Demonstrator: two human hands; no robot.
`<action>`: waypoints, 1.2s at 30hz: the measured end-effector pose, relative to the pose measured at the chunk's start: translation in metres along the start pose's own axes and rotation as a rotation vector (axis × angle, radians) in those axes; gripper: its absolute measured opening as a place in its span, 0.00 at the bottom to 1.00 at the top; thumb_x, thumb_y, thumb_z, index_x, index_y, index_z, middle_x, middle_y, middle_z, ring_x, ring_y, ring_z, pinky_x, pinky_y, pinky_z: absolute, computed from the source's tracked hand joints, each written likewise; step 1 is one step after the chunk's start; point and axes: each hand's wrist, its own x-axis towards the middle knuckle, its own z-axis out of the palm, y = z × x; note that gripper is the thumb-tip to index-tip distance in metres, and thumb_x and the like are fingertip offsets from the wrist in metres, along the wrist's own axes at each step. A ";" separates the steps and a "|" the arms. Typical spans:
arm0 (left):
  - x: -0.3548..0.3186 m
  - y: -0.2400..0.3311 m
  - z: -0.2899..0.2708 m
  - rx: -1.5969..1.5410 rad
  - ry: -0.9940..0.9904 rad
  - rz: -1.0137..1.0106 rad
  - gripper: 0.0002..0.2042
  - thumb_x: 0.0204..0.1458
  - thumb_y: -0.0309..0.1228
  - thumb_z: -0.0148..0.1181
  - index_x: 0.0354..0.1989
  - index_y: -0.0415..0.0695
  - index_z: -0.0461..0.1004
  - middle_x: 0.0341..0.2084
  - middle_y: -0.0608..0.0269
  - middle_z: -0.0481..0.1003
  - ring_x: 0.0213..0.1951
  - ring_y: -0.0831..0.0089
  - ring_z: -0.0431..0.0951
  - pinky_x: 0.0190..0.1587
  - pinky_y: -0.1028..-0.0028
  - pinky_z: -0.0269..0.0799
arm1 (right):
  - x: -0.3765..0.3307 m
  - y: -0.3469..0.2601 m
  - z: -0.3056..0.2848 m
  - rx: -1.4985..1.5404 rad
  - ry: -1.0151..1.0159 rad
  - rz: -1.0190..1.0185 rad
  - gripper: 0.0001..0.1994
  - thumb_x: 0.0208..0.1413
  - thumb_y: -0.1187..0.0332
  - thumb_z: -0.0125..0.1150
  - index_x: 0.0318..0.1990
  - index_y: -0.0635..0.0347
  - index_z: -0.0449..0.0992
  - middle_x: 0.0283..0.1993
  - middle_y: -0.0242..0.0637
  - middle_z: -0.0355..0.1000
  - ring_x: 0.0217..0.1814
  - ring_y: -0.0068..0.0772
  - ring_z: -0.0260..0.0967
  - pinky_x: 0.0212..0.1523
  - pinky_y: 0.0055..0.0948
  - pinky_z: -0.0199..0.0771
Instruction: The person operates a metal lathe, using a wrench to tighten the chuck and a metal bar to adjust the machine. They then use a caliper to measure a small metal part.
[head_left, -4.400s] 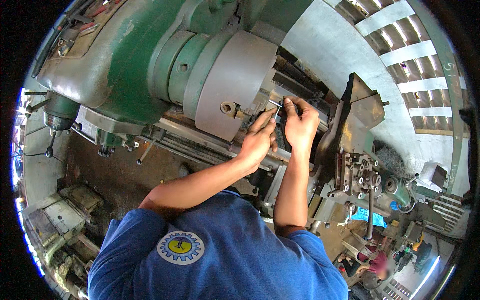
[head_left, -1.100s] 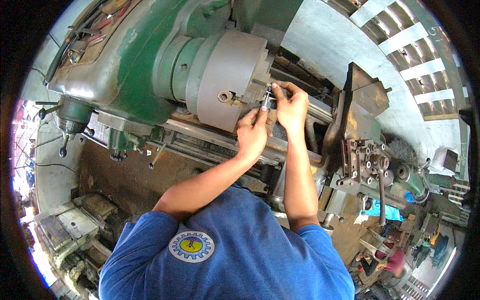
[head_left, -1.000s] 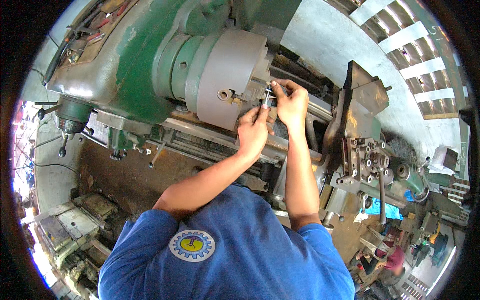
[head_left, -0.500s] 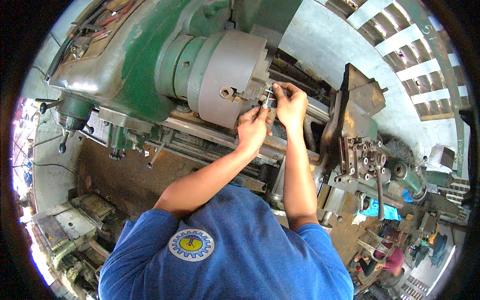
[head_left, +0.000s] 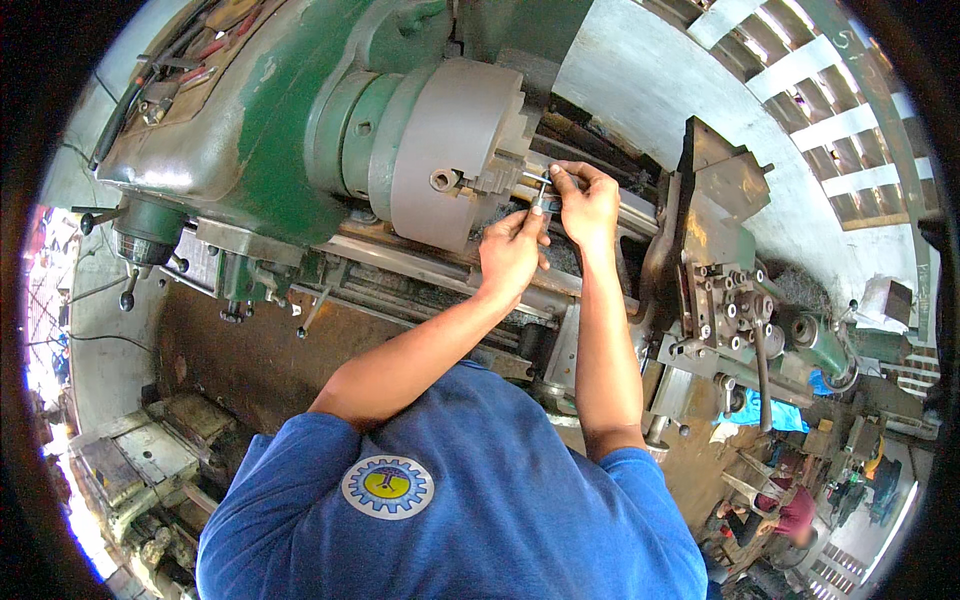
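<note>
- Your left hand (head_left: 510,252) pinches the stem of a slim, T-shaped silver metal tool (head_left: 541,193) between thumb and fingers
- Your right hand (head_left: 590,210) curls at the crossbar's right end — whether it grips, I cannot tell
- The tool sits between your hands, near the big, round grey metal chuck (head_left: 450,140)

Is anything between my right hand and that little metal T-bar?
Nothing visible: your right hand has its fingertips right at the top of the T-bar, while your left hand pinches its stem below.
</note>
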 end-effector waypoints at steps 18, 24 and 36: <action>0.005 -0.010 -0.003 0.013 -0.061 0.060 0.18 0.67 0.40 0.56 0.45 0.32 0.80 0.28 0.62 0.75 0.27 0.78 0.75 0.22 0.76 0.74 | 0.002 0.006 -0.004 0.147 -0.043 0.067 0.10 0.58 0.68 0.66 0.40 0.67 0.84 0.32 0.44 0.82 0.32 0.27 0.79 0.36 0.31 0.76; 0.005 -0.007 -0.005 0.031 -0.059 0.038 0.18 0.67 0.39 0.56 0.45 0.32 0.80 0.26 0.63 0.74 0.25 0.78 0.74 0.22 0.76 0.73 | 0.002 0.020 0.004 0.205 -0.040 0.113 0.10 0.58 0.67 0.66 0.39 0.66 0.84 0.31 0.42 0.82 0.32 0.27 0.79 0.36 0.31 0.76; 0.002 0.000 -0.006 0.047 -0.069 -0.020 0.19 0.67 0.42 0.56 0.42 0.35 0.81 0.22 0.65 0.73 0.17 0.78 0.72 0.21 0.76 0.69 | -0.003 -0.014 -0.006 -0.105 -0.010 0.059 0.10 0.60 0.68 0.65 0.42 0.67 0.84 0.32 0.44 0.83 0.33 0.26 0.79 0.38 0.30 0.76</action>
